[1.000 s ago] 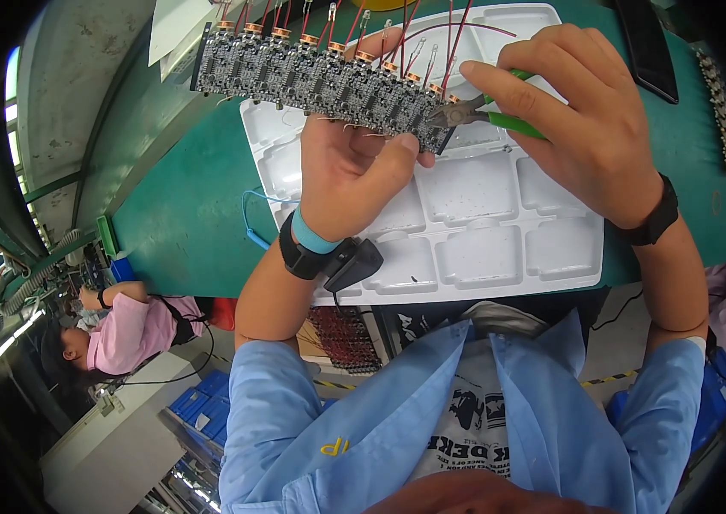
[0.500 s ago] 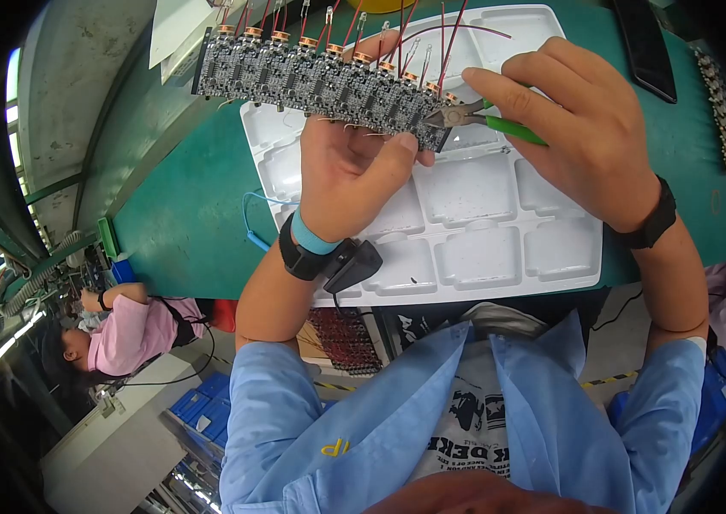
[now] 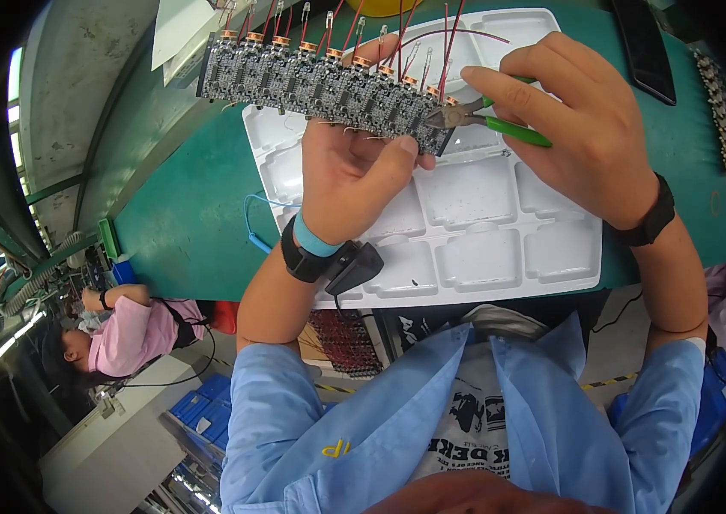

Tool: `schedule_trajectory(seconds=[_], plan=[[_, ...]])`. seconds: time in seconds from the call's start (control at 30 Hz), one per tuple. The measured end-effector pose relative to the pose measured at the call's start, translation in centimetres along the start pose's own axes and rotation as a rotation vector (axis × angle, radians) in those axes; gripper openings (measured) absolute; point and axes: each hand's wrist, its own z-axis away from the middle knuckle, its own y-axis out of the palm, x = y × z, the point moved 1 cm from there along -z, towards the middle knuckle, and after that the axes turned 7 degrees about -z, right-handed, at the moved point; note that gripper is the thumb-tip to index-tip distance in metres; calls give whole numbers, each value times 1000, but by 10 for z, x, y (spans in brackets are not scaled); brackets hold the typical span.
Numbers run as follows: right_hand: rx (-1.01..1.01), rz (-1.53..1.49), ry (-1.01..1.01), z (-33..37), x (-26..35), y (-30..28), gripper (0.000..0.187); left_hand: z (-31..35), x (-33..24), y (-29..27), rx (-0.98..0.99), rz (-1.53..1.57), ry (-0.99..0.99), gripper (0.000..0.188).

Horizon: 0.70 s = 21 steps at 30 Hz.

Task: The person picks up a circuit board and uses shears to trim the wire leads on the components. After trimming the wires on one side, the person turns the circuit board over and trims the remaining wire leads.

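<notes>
A long circuit board panel (image 3: 320,90) tilts down to the right, with copper coils, clear LEDs and red wires along its far edge. Thin bare leads stick out along its near edge. My left hand (image 3: 354,176) grips the panel's right half from below, thumb on the near edge and other fingers partly hidden behind. My right hand (image 3: 573,120) holds green-handled side cutters (image 3: 500,124). Their jaws lie at the panel's right end; whether they touch a component cannot be made out.
A white compartment tray (image 3: 474,257) lies beneath my hands on the green tabletop (image 3: 183,197). At the far right are a dark flat device (image 3: 644,51) and a strip of boards (image 3: 725,137). A blue cord (image 3: 256,227) runs from my left wrist. A co-worker in pink (image 3: 136,334) is at the left.
The panel has shifted very slightly down and to the right. The cutters' handles look spread a little wider, and my right hand has barely moved.
</notes>
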Motion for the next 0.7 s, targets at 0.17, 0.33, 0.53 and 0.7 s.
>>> schedule_trajectory(seconds=[0.17, 0.33, 0.53, 0.7], plan=[[7, 13, -1, 0, 0, -1, 64, -1, 3, -1, 12, -5, 6, 80], [2, 16, -6, -1, 1, -1, 63, 0, 4, 1, 14, 8, 4, 80], [51, 16, 56, 8, 2, 3, 59, -1, 3, 1, 11, -7, -2, 80], [55, -30, 66, 11, -1, 4, 58, -1, 2, 1, 13, -9, -5, 79]])
